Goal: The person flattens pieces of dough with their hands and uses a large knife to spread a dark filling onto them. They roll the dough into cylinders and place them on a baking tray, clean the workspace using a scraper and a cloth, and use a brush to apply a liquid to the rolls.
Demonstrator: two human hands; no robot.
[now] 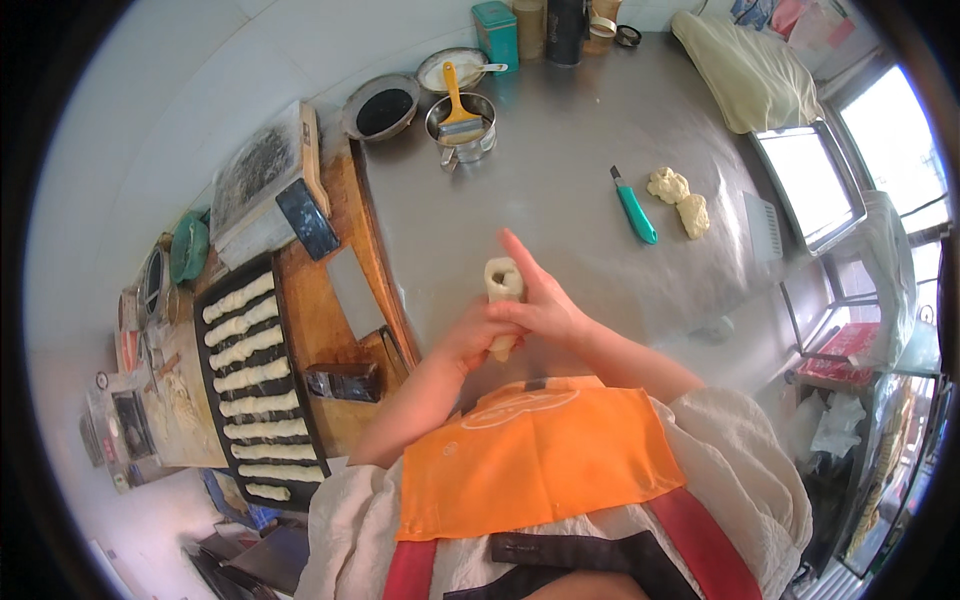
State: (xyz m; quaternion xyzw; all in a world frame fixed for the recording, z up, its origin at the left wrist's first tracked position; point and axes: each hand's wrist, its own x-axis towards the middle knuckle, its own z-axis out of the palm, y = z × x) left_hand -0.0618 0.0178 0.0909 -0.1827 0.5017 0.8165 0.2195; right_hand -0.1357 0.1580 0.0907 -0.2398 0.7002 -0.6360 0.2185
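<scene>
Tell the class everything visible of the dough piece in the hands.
The dough piece is pale, soft-looking and elongated, with a dark hollow in its rounded far end and a narrower near end. Over the metal table, the left hand wraps its middle, partly hidden; the right hand touches it too.

Free steel tabletop (545, 180) ahead of hands (550, 308), between metal pot (478, 148) and green knife (635, 213).

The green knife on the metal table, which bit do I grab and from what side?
Best take the green knife around the middle of its handle, coming from the person's side of the table. The long, slim handle points back that way, while the short blade points to the far side, so that grip should stay clear of it.
</scene>
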